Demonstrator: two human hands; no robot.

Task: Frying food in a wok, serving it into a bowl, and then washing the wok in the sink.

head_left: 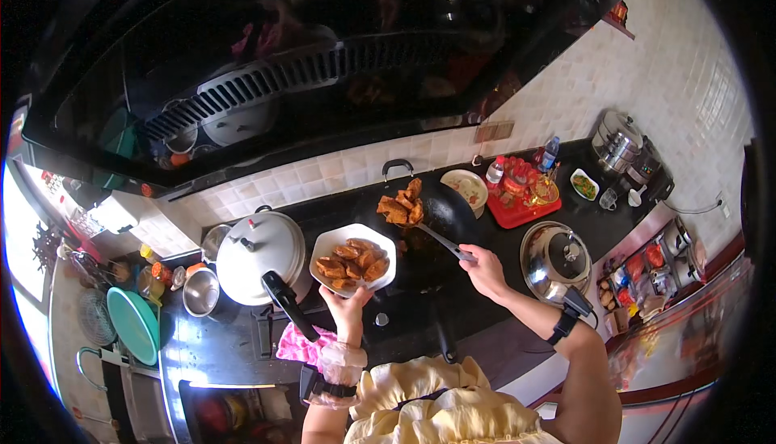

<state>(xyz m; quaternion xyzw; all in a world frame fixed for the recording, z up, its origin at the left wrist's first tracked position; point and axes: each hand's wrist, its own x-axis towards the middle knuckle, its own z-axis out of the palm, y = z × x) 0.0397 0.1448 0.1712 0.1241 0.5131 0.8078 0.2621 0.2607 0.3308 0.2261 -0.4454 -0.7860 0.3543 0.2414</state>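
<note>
My left hand [347, 310] grips the near rim of a white octagonal bowl [388, 241], which holds several browned chunks of food [354, 262]. In my right hand [485, 271] is the handle of a metal ladle or spatula [441, 242]. Its head, heaped with more browned chunks [400, 203], is raised over the black wok [451, 204], just right of and beyond the bowl. The tool's head is mostly hidden under the food. Dark sauce and a little food show in the wok, though its bottom is partly shaded.
A pressure cooker [257, 256] stands left of the bowl, its black handle [288, 304] pointing toward me above a pink cloth [303, 342]. Right of the wok are a patterned plate [465, 186], a red tray [515, 216] and a domed steel lid [536, 262]. A range hood [376, 104] overhangs the stove.
</note>
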